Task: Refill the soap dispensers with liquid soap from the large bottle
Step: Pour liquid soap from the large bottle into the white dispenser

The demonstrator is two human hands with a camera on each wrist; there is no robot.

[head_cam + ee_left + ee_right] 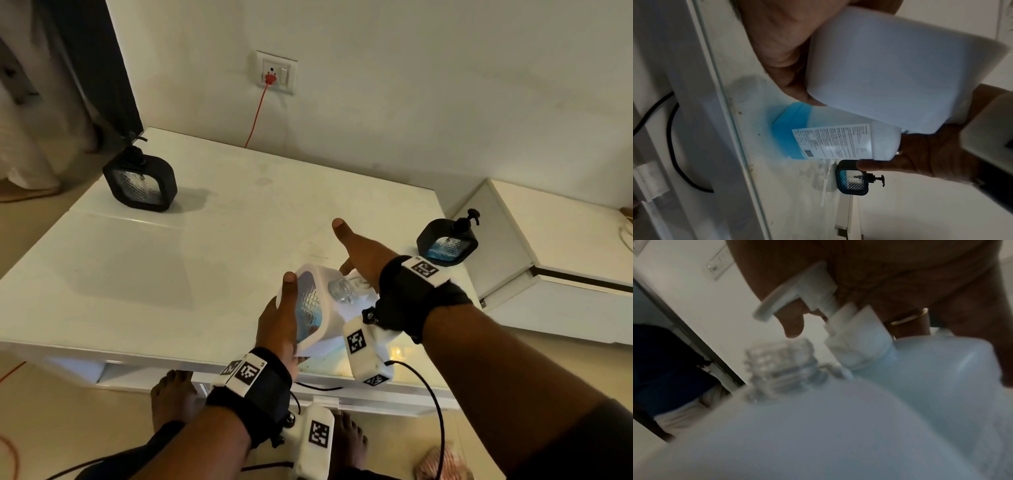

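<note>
Left grip (277, 325): thumb and fingers wrapped around white soap dispenser (310, 308), held tilted over the near tabletop (137, 274) edge; its clear threaded neck (339, 289) is open, no pump on it.
Right grip (363, 260): curled around the top of the large bottle (838, 142), thumb stretched out; white pump (797, 293) lies against the palm.
Large bottle: leaning toward the dispenser neck, blue soap pooled low.
Farther right: black dispenser (447, 245), pump on.
Far left: second black dispenser (140, 181).
Wall: socket (275, 72), red cord.
</note>
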